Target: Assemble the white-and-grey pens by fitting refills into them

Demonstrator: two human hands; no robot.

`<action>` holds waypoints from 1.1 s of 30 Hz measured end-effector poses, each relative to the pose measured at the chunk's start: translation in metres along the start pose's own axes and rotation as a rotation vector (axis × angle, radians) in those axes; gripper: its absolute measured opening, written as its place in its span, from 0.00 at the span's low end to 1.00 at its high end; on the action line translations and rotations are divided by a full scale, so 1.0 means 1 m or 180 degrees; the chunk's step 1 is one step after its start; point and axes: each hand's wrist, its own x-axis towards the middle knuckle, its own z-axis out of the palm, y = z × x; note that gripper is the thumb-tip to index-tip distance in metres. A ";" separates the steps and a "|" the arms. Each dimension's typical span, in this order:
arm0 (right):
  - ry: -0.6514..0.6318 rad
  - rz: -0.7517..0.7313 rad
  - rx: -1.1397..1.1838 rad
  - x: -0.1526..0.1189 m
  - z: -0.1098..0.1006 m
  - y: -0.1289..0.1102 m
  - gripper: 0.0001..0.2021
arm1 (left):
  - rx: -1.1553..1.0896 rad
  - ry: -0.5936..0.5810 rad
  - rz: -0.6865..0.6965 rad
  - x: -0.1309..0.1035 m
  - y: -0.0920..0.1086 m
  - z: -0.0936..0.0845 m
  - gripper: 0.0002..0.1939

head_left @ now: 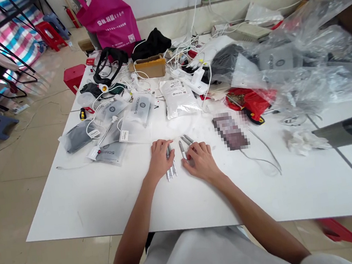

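Both my hands rest palm-down on a white table (91, 202) near its middle. My left hand (160, 157) lies over a small bunch of grey pens (171, 171), whose ends stick out below the fingers. My right hand (201, 159) covers the lower ends of a few more grey pens (184, 144), whose tips fan out above the fingers. The hands are a short gap apart. The fingers lie flat on the pens rather than curled around them.
A phone (230, 131) with a cable lies right of my right hand, and a crumpled tissue (302, 141) further right. Plastic pouches (111, 153), a white packet (178, 97), cables, a cardboard box (150, 66) and clear plastic bags (309, 68) crowd the far half. Red stools stand on the floor.
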 end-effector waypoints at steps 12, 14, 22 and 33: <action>0.1309 -0.0298 0.0615 0.000 -0.006 -0.002 0.05 | -0.0188 0.0331 -0.0016 0.001 0.002 -0.002 0.15; 0.1436 -0.0373 0.0712 -0.001 -0.008 -0.003 0.06 | -0.0267 0.0417 -0.0046 0.002 0.001 -0.003 0.14; 0.0773 -0.0332 0.1253 -0.003 -0.003 0.004 0.04 | -0.1187 0.0594 -0.0229 0.004 0.007 -0.010 0.14; -0.0174 0.0001 0.1701 -0.005 -0.011 -0.002 0.17 | -0.4394 -0.0743 -0.1024 0.002 0.026 -0.031 0.20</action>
